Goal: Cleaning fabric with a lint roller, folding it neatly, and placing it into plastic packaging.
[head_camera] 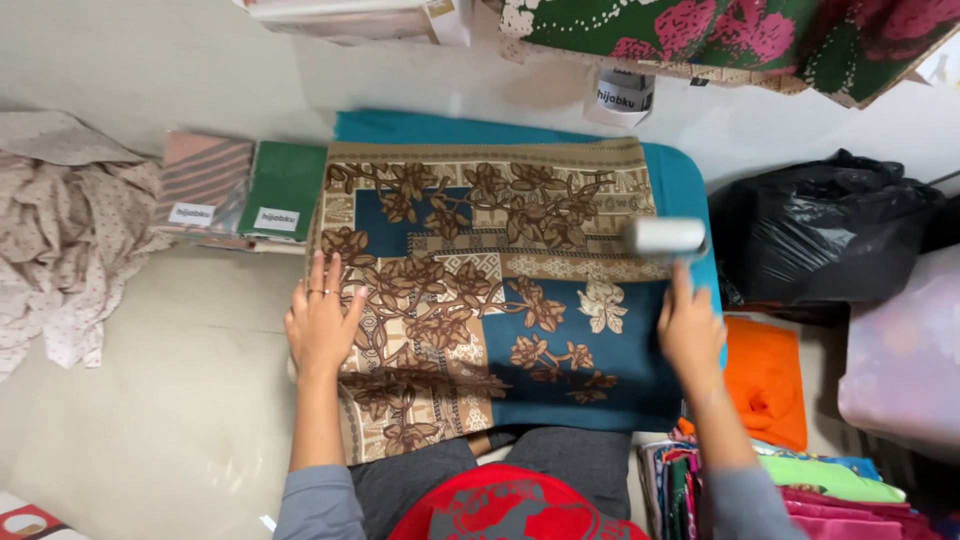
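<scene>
- Teal-and-brown patterned scarf (pixel 500 290) lies folded flat on a teal padded board (pixel 685 175), on the floor (pixel 150 400) in front of the person's knees.
- Left hand (pixel 320 320) flat, fingers spread, pressing the scarf's left edge; grip released, holding nothing.
- Right hand (pixel 690 330) at the right edge, grip clenched on the handle of a white lint roller (pixel 665 236) resting on the cloth.
- Fabric looks thin, soft, light, probably slippery; likely bunches if dragged, so pin it flat or pinch at edges or corners.
- Packaged scarves (pixel 240 190) just left of the board.
</scene>
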